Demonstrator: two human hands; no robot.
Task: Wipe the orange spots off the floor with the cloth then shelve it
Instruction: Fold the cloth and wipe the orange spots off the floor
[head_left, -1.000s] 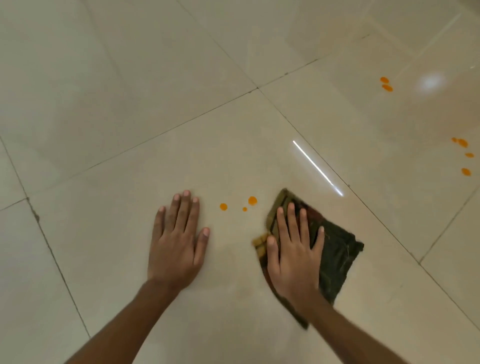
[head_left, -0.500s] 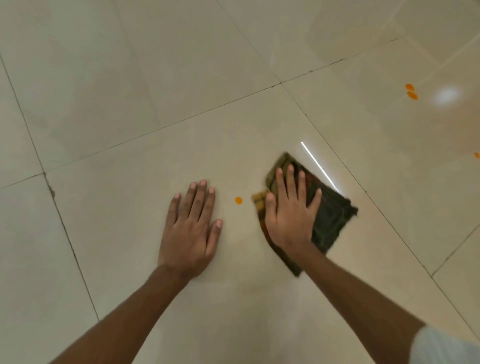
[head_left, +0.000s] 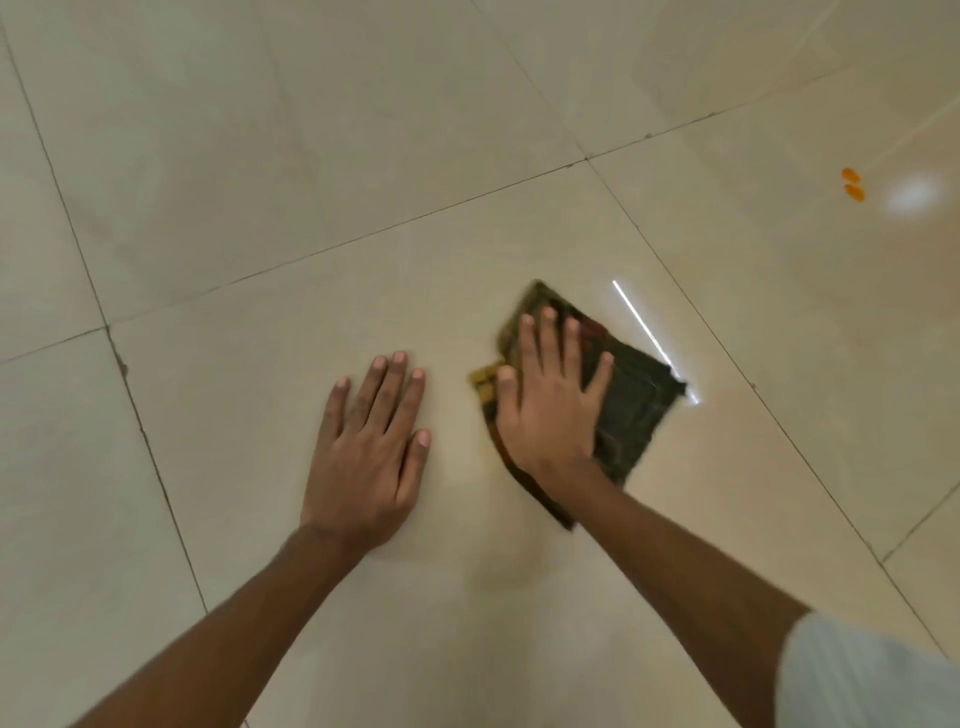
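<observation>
Dark green cloth (head_left: 634, 410) lies flat on the glossy beige tiled floor (head_left: 260, 156), beside a thin streak of reflected light (head_left: 641, 325). Right hand (head_left: 550, 410) presses on it, fingers (head_left: 548, 332) straight and spread. Left hand (head_left: 366, 462) lies flat on bare tile just beside the cloth, fingers straight, holding nothing. Two orange spots (head_left: 852, 184) sit well apart from the cloth, far right, near a round glare (head_left: 911, 195).

A thin streak of reflected light (head_left: 644, 332) slants before me; a soft round glare (head_left: 914, 193) sits far right; dark grout lines (head_left: 332, 247) cross; my pale sleeve (head_left: 857, 675) shows lower right.
</observation>
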